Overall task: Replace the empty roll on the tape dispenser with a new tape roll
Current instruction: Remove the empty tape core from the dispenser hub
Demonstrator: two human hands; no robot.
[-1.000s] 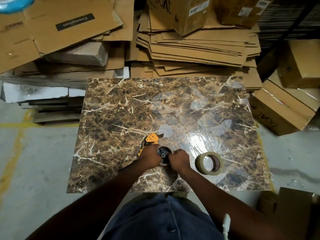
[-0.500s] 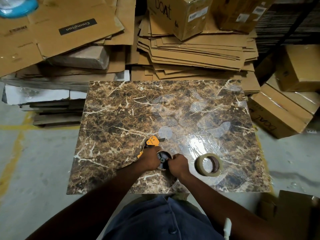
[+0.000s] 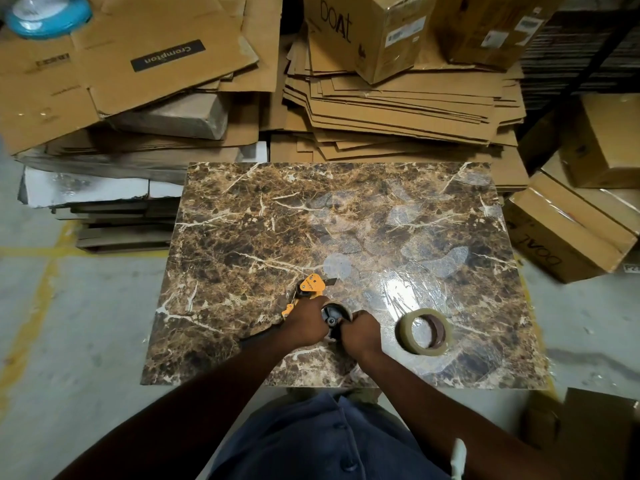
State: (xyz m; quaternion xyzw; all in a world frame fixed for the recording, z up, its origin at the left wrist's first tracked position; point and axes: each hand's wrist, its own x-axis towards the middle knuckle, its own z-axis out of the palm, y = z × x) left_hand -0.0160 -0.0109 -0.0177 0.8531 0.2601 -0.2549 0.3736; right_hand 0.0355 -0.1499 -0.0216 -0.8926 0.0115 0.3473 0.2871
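An orange tape dispenser (image 3: 311, 286) lies on the brown marbled table (image 3: 263, 230) near its front edge. My left hand (image 3: 306, 322) is closed over the dispenser's body. My right hand (image 3: 360, 332) grips the empty roll (image 3: 341, 308), a thin brown cardboard ring around the black hub (image 3: 331, 316). Both hands hide most of the ring and the handle. A new roll of clear tape (image 3: 424, 331) lies flat on the table, just right of my right hand and apart from it.
Flattened cardboard (image 3: 398, 109) is stacked behind the table, with boxes (image 3: 568, 230) on the floor to the right. A blue roll (image 3: 48, 13) sits at the far left top. Concrete floor (image 3: 69, 323) lies left of the table.
Both hands stay on the dispenser hub. The hands and dispenser have shifted only slightly; the new roll has not moved.
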